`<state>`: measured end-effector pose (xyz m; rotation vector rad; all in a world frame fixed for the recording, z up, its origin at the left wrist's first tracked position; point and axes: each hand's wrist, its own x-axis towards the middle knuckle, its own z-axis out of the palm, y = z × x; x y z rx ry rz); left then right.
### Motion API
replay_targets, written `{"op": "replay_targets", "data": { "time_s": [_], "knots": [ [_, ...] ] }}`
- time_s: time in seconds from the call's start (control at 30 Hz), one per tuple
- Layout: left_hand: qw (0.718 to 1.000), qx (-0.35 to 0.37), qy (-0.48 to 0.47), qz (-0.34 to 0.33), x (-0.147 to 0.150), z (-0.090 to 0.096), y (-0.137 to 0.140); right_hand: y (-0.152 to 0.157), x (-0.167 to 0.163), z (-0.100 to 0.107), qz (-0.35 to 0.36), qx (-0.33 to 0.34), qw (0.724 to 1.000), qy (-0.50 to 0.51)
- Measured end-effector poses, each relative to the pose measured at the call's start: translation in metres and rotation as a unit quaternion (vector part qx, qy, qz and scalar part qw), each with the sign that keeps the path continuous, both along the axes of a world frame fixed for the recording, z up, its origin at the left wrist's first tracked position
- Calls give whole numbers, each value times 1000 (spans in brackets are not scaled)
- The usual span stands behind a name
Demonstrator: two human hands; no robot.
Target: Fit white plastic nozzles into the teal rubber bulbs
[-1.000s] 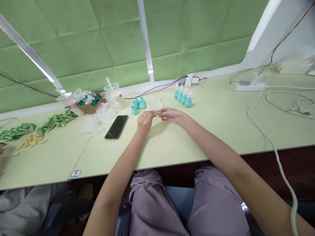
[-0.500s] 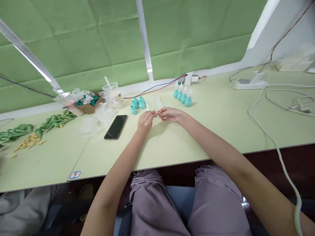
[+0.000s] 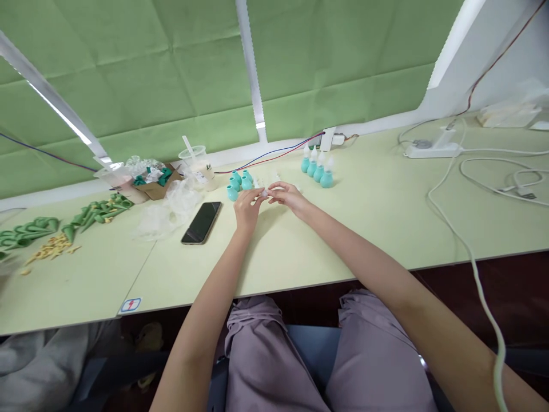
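My left hand (image 3: 247, 208) and my right hand (image 3: 290, 198) meet above the table, fingertips almost touching. Between them is a small whitish translucent piece (image 3: 265, 193), pinched by the left fingers, while the right thumb and fingers close around its other side. Its exact shape is partly covered. Just beyond the left hand stand several teal bulbs (image 3: 235, 181) with open necks. Small clear-white pieces (image 3: 275, 176) lie behind the hands, partly hidden by them. Farther right, several teal bulbs with white pointed tips (image 3: 318, 171) stand upright in a row.
A black phone (image 3: 201, 223) lies left of my hands, beside a crumpled clear bag (image 3: 160, 214) and a drink cup (image 3: 201, 169). Green cone-shaped parts (image 3: 96, 212) and yellow bits (image 3: 50, 247) are spread at far left. A white cable (image 3: 461, 229) crosses the table at right.
Both hands have shifted slightly left. The right fingers have spread a little and turned around the small piece, which now shows more clearly between the fingertips.
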<state>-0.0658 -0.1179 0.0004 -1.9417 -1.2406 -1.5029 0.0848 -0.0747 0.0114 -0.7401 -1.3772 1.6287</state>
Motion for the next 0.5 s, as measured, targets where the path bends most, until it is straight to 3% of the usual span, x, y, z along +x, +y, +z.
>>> {"op": "replay_targets", "data": {
  "time_s": [0.13,0.5],
  "knots": [
    [999,-36,-26,-6,1,0,0,1,-1,-3,-15,48,999,-15],
    [998,10,54,11,-1,-1,-2,0,3,1,-16,31,999,-30]
  ]
}}
